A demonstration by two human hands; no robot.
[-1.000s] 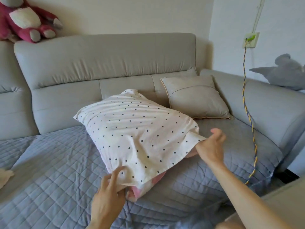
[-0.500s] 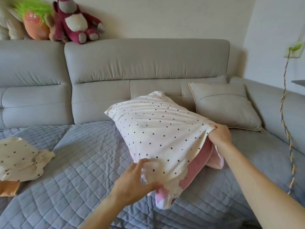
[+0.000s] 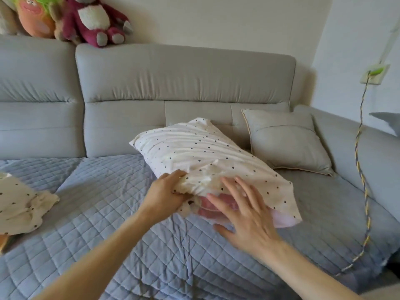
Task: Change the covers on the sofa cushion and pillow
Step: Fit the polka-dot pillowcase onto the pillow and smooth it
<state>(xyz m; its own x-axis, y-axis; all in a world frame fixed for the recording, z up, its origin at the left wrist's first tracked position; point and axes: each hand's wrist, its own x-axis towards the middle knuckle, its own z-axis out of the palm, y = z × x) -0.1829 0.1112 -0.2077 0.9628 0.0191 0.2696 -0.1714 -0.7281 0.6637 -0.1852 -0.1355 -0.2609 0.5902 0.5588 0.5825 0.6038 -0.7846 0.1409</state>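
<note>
Pillow cover [image 3: 205, 152], open edge in left hand [image 3: 164, 193]

Mid-sofa, pillow [image 3: 205, 152] lay on the quilt [image 3: 97, 213], far end up by the backrest [image 3: 184, 76]. Right of it, cushion [image 3: 287, 146] leaned on the backrest. Left edge: spare cover [image 3: 19, 206] on the quilt. Far left: toys [image 3: 86, 20] sat atop the backrest. Right: cable [image 3: 359, 161] hung from a wall socket [image 3: 374, 74].

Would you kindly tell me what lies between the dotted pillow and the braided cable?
A grey cushion leans against the backrest between them, shown in the head view.
</note>
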